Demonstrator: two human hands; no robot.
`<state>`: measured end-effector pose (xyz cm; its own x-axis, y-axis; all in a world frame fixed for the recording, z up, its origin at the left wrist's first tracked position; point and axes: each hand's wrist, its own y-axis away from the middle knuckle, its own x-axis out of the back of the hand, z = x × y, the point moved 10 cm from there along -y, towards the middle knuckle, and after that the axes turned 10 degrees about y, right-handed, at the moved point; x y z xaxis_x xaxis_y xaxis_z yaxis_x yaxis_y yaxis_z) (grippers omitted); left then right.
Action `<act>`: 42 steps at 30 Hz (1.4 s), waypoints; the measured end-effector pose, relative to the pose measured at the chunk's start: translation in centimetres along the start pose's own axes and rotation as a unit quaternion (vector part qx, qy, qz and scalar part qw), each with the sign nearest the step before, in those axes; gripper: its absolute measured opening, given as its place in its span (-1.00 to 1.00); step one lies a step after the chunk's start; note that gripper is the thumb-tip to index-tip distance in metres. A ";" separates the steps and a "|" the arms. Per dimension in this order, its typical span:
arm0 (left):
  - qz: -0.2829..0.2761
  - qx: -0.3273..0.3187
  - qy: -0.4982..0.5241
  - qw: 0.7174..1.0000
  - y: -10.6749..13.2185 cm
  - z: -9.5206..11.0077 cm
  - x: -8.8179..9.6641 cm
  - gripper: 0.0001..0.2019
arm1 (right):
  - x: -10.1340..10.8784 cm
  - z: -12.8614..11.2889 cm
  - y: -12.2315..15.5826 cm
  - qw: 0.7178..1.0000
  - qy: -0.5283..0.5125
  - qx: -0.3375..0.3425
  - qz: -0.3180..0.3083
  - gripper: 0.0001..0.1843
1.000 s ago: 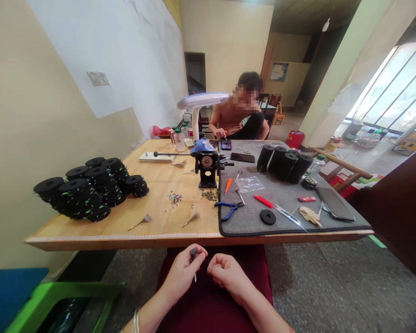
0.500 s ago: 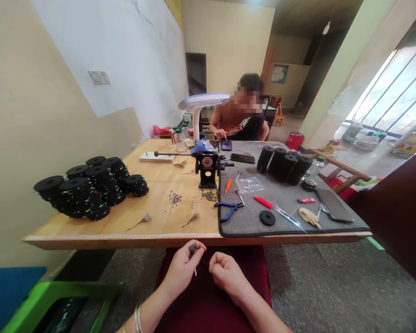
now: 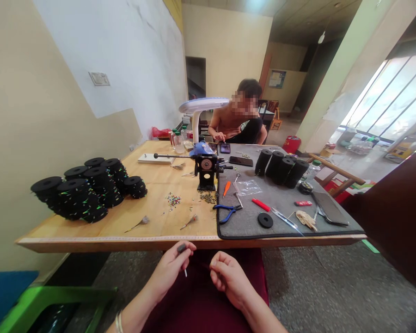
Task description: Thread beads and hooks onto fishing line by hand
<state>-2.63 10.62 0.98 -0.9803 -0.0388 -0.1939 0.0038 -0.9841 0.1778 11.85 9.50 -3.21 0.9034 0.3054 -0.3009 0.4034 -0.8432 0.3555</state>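
Observation:
Above my lap, in front of the table edge, my left hand (image 3: 169, 268) is closed round a small dark grey piece with a thin white stick (image 3: 186, 273); its exact kind is unclear. My right hand (image 3: 230, 277) is a short way to the right, thumb and fingers pinched; whatever is between them is too small to make out. On the table beyond lie two small feathery bundles (image 3: 189, 222), a pile of coloured beads (image 3: 174, 199), blue-handled pliers (image 3: 228, 212) and a black foam disc (image 3: 265, 220).
Stacked black foam spools (image 3: 97, 180) stand at the left, more spools (image 3: 280, 169) at the right. A black hand-crank winder (image 3: 207, 171) and lamp (image 3: 204, 104) are mid-table. Scissors (image 3: 284, 218), a red-handled tool (image 3: 261, 205) and phones lie on the grey mat (image 3: 242, 226). Another person (image 3: 229, 122) sits opposite, touching a phone.
My hands have moved farther apart, the left one going left with the grey piece. My right hand has turned, so its pinched fingertips show more. The view has shifted slightly.

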 end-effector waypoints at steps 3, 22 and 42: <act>-0.060 0.039 -0.012 0.997 0.8 -0.6 -1.7 -0.76 | -0.2 -0.1 0.2 1.000 0.003 -0.005 -0.001 -0.69; -0.064 0.030 -0.001 0.998 -0.4 -0.1 -4.0 -0.73 | -1.2 -0.1 0.3 0.998 -0.018 0.010 -0.067 -0.69; -0.060 -0.048 -0.131 0.988 -0.3 2.4 -4.1 -0.74 | -1.1 -3.8 -1.2 0.982 0.181 0.054 -0.025 -0.62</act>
<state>0.89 11.52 4.02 -0.9923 0.1127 0.0509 -0.1088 -0.9913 0.0737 10.96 11.83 0.08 0.8831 0.4686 0.0248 0.4488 -0.8588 0.2470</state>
